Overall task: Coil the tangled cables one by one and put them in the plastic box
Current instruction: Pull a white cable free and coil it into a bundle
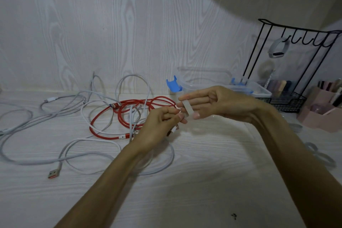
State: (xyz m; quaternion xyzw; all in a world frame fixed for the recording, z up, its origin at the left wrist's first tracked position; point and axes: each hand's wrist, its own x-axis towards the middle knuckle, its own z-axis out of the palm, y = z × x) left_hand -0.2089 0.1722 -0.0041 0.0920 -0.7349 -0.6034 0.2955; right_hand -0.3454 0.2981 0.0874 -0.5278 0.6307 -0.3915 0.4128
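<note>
White wood-grain tabletop [203,181], filling the lower frame, with open room at lower centre and lower right. Tangle of cables, left of centre: several white cables [88,155] looped around a red braided cable [111,114], their long runs trailing toward the left edge; one USB plug [53,173] lies at lower left. Clear plastic box [222,83] with blue latches, open-topped, stands at centre right against the back wall, just behind the right hand [218,103]. A black wire rack [296,65] stands to its right. Right hand: fingers extended, a white cable turn [187,109] wrapped around them. Left hand [159,126]: closed, pinching the same cable just beside those fingers; the slack drops toward the tangle. The right hand is nearer the box, judged a short reach up-frame.
</note>
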